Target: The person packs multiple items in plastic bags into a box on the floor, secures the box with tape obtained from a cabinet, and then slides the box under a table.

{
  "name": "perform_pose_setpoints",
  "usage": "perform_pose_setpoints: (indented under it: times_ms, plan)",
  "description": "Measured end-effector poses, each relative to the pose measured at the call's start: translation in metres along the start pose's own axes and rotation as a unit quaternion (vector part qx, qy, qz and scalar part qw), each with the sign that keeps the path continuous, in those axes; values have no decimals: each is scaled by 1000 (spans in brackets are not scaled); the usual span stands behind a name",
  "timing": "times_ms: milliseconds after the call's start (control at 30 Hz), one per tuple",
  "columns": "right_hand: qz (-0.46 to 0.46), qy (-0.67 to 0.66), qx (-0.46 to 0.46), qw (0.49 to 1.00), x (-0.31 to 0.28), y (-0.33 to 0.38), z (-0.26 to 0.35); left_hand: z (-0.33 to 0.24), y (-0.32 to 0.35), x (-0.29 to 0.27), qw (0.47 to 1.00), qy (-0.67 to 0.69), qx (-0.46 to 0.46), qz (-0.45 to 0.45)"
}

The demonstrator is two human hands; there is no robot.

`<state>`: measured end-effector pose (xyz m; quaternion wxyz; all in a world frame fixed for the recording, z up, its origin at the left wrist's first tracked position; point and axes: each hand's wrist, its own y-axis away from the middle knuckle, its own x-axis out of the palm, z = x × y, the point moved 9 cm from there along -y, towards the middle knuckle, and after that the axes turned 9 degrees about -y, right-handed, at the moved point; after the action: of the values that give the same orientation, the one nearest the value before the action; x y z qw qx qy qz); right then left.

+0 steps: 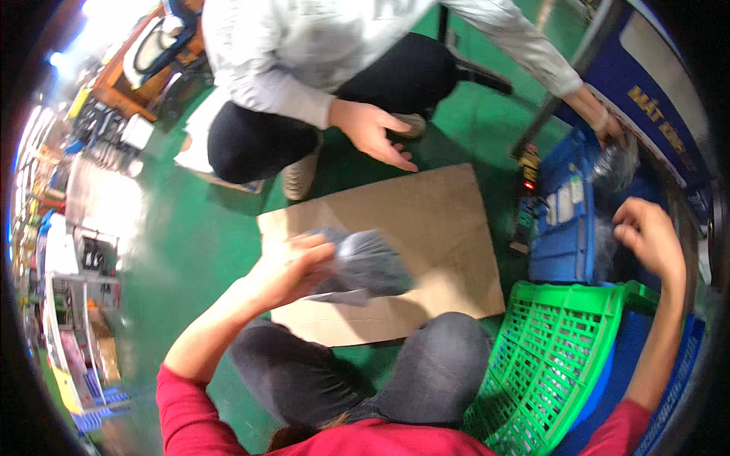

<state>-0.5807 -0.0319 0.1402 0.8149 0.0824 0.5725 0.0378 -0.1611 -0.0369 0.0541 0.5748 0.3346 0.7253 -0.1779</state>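
My left hand (293,266) is closed on the gathered neck of a clear plastic bag (372,262) with dark contents, held above a flat cardboard sheet (449,220). A small white slip shows under the bag. At the right, my right hand (648,234) is over a blue plastic bin (563,251), its fingers bent and apart, with no object seen in them. Clear plastic shows in the bin just beside my fingertips. A co-worker's hand (604,125) grips another clear bag (616,163) with dark contents at the bin's far end. Their other hand (374,135) hangs open past the sheet.
A green plastic crate (551,365) stands tilted beside my right knee. Past the blue bin, a power strip (525,197) with a red light lies near a metal frame. The co-worker crouches opposite me on the green floor (182,266). Shelves (76,319) line the far left.
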Motion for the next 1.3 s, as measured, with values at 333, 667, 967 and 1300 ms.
perform_pose_setpoints:
  times_ms: [333,667,967,1300]
  plan:
    - [-189,-175,-393,883,-13,57,211,-166,-51,-169,886,102,275,-360]
    - [-360,-170,-61,915,-128,87,18,-194,-83,-170,877,224,319,-282]
    - [-386,91,219,892,-137,2,-196,44,5,-19,958,206,-198,-35]
    - [-111,-125,189,968,-8,-128,-292,249,234,219,858,157,-488,42]
